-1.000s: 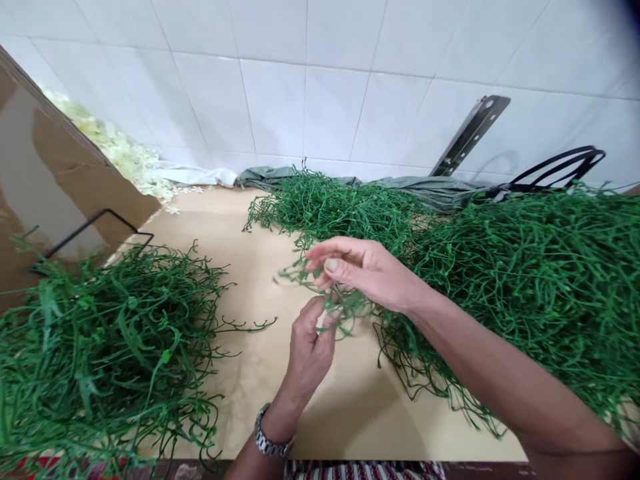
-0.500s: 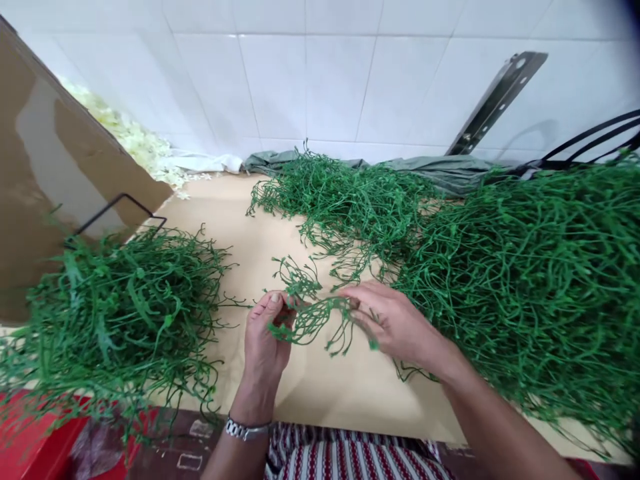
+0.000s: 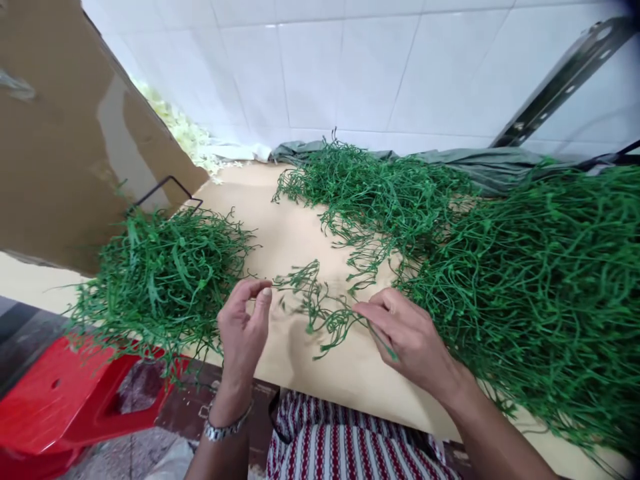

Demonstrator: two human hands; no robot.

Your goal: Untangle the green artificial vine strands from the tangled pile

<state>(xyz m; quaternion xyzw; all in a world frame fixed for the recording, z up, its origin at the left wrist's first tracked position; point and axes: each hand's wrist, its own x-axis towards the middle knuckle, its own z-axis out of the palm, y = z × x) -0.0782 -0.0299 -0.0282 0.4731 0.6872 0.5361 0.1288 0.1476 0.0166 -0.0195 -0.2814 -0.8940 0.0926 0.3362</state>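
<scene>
The right hand [image 3: 407, 337] pinches the stem end of a green sprig [image 3: 320, 307] between thumb and fingers, a short bit of stem showing past the grip on its near side. The sprig, partly blurred, hangs over the middle of the pale tabletop [image 3: 260, 223], its thin branching tips spreading leftward. At those tips is the left hand [image 3: 245, 320], fingers curved and thumb raised, with a gap between them lower down; whether its fingertips touch each other or the sprig I cannot tell. A metal-banded watch [image 3: 227, 427] circles the left wrist. Just left of that hand lies a leafy green heap [image 3: 173, 267], spilling over the near edge above a red plastic stool [image 3: 55, 400]. A larger pile of thin green stems [image 3: 545, 300] fills the right side, meeting a smaller pile [image 3: 380, 193] at the far middle. On the far left a brown cardboard sheet [image 3: 55, 153] leans, marked with a paler streak; a bent black wire [image 3: 173, 179] stands against it, and pale yellow petals [image 3: 187, 130] lie behind. Grey-green cloth [image 3: 480, 163] runs along the foot of the white tiled wall [image 3: 350, 67], where a perforated metal bracket [image 3: 565, 87] slants at far right. A red-and-white patterned garment [image 3: 360, 453] shows at the near edge.
</scene>
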